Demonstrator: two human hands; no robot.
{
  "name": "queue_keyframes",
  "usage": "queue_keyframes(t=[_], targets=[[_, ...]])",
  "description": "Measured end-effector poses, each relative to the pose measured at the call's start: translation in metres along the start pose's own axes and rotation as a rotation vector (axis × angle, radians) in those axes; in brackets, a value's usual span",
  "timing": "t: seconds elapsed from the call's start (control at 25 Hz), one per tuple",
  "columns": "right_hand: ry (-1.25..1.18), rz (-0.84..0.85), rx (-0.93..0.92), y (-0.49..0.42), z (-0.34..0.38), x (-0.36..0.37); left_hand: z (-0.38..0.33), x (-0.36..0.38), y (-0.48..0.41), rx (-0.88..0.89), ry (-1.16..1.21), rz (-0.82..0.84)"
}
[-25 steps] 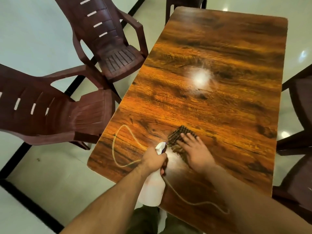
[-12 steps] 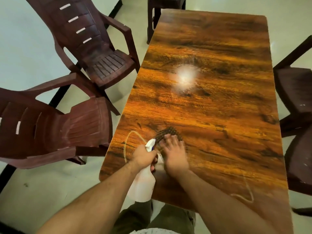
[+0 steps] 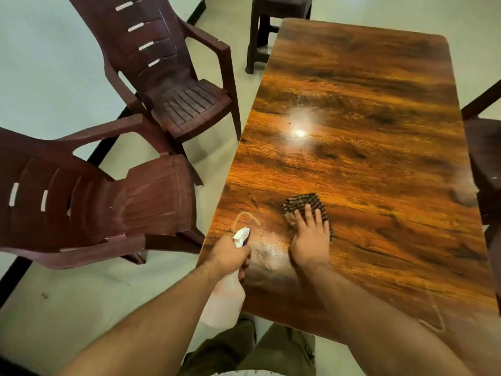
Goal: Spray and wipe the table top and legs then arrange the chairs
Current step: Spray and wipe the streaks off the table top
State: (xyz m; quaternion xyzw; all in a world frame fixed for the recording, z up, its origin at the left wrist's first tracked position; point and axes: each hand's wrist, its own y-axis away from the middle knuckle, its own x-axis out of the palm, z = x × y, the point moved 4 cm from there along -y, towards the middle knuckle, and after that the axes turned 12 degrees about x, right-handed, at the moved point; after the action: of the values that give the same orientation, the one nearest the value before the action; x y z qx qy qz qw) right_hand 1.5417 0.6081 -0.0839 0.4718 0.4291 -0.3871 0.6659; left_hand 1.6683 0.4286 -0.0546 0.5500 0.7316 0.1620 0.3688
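Head view: lower centre, left grip [image 3: 229, 253] curled round neck of spray bottle [image 3: 223, 305], smooth white translucent plastic, blue mark on nozzle, at near tabletop [image 3: 366, 158] edge. Just right, right grip [image 3: 310, 240] flat, fingers straight, pressing dark ribbed cloth [image 3: 303, 203] onto glossy orange-brown woodgrain; wet smear between grips. Left of frame, near armchair [image 3: 122, 202], maroon moulded plastic, ridged seat; beyond it far armchair [image 3: 168, 85], slatted seat. Top centre, matching stool [image 3: 279, 12].

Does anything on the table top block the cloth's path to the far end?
Nothing visible does. Beyond the dark checked cloth under the right hand, the glossy wood-grain table top shows only a light glare. The left hand holds the white spray bottle off to the side.
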Motion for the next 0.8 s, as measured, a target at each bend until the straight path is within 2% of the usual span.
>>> queue_keyframes(t=[0.04,0.12,0.16,0.2,0.28,0.32,0.44,0.52,0.56,0.6,0.64,0.68,0.72,0.76,0.8], targets=[[0.020,0.028,-0.097,0.012,0.016,0.003,0.002,-0.005,-0.002,0.012,0.018,-0.004],[0.075,0.225,-0.532,0.036,0.038,0.022,0.004,-0.015,-0.007,0.038,0.025,-0.005],[0.104,0.237,-0.600,0.031,0.037,0.022,0.004,-0.021,-0.009,0.046,0.017,0.001],[0.061,0.153,-0.483,0.017,0.034,0.016,0.003,-0.025,-0.011,0.054,0.007,0.007],[-0.007,-0.017,-0.004,0.005,0.024,0.010,0.000,-0.033,-0.011,0.059,-0.028,0.022],[-0.014,-0.043,0.067,0.007,0.028,0.014,-0.001,-0.037,-0.010,0.058,-0.041,0.029],[-0.013,0.017,0.009,-0.008,0.033,0.011,0.002,-0.046,-0.011,0.070,0.005,0.056],[-0.081,-0.007,0.248,-0.033,0.035,0.000,0.008,-0.050,-0.013,0.068,0.019,0.061],[-0.062,-0.003,0.281,-0.033,0.049,0.002,0.010,-0.052,-0.013,0.062,0.017,0.052],[-0.032,0.003,0.168,-0.026,0.075,0.007,0.012,-0.055,-0.012,0.052,0.023,0.041],[-0.036,0.029,-0.077,-0.009,0.104,0.020,0.014,-0.059,-0.011,0.043,0.034,0.021],[0.054,0.124,-0.352,0.006,0.121,0.033,0.017,-0.064,-0.011,0.036,0.044,0.000],[0.105,0.200,-0.538,0.006,0.129,0.031,0.021,-0.070,-0.010,0.027,0.056,-0.014],[0.138,0.212,-0.598,-0.011,0.129,0.028,0.026,-0.076,-0.010,0.018,0.074,-0.026],[0.095,0.182,-0.433,-0.037,0.123,0.022,0.032,-0.081,-0.011,0.012,0.099,-0.043]])
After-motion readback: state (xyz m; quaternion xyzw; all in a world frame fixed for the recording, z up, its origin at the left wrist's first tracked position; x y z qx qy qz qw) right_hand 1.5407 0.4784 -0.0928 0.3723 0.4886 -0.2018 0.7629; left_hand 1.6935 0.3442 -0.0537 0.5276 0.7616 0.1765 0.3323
